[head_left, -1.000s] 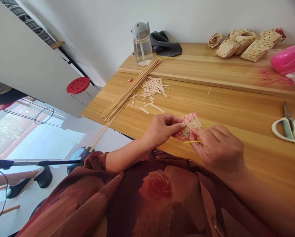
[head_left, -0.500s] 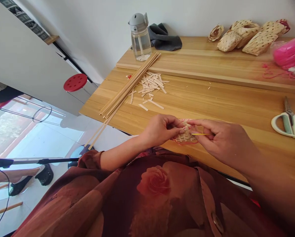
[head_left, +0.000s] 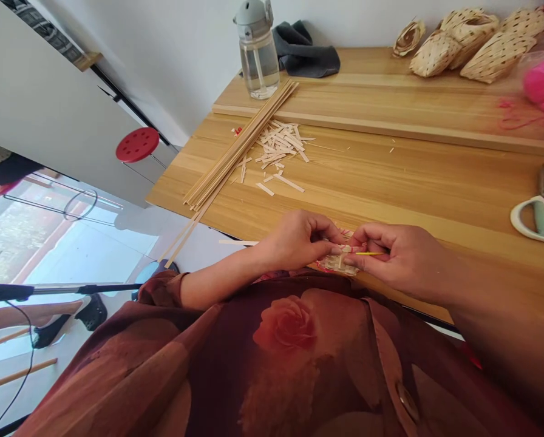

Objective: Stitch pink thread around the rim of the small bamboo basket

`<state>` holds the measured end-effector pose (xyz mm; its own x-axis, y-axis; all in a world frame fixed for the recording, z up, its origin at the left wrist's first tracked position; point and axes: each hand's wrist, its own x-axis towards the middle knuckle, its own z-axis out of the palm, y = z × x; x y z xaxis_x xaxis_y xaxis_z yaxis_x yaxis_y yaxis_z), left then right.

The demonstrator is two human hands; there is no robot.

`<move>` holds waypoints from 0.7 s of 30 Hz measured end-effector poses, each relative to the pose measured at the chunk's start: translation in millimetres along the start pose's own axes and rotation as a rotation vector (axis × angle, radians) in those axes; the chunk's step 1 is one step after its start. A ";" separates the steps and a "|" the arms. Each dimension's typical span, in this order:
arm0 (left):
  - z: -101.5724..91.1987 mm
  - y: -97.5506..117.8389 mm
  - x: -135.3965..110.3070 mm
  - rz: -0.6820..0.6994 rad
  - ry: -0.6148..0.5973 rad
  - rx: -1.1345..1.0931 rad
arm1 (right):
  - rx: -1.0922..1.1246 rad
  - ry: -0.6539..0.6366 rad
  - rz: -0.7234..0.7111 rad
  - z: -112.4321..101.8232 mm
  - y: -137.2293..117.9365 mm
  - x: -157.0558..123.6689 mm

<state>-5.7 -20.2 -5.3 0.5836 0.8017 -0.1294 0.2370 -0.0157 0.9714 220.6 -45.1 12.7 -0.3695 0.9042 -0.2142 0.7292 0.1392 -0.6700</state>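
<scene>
Both my hands meet at the near edge of the wooden table (head_left: 390, 182). My left hand (head_left: 294, 240) pinches a small woven straw piece with pink thread (head_left: 338, 262). My right hand (head_left: 397, 258) is closed too, gripping the other side of the woven piece and a thin yellow needle (head_left: 372, 253) that lies across its fingers. The hands mostly cover the piece.
A bundle of long straw strips (head_left: 235, 152) and cut scraps (head_left: 281, 149) lie at the left. A water bottle (head_left: 256, 51) and grey cloth (head_left: 306, 54) stand behind. Woven baskets (head_left: 463, 39) and pink thread (head_left: 543, 79) sit far right, scissors (head_left: 538, 209) at right.
The woven piece has come down from a raised, visible position to low between my fingers at the table's edge. The needle has shifted from below my right hand to across its fingers.
</scene>
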 end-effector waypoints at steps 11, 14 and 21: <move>2.3 3.7 -4.7 -0.021 -0.060 -0.007 | 0.167 -0.050 0.061 5.1 3.0 -8.5; 0.4 3.3 -2.7 -0.016 -0.083 -0.011 | 0.238 -0.047 0.097 8.3 2.8 -8.6; -8.5 10.1 7.2 -0.021 -0.115 0.095 | 0.324 -0.051 0.077 6.7 6.5 -4.6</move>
<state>-5.7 -9.5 5.2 0.6618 0.7286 -0.1764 0.3191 -0.0609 0.9457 223.2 -51.1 4.6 -0.3546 0.8846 -0.3029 0.5381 -0.0718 -0.8398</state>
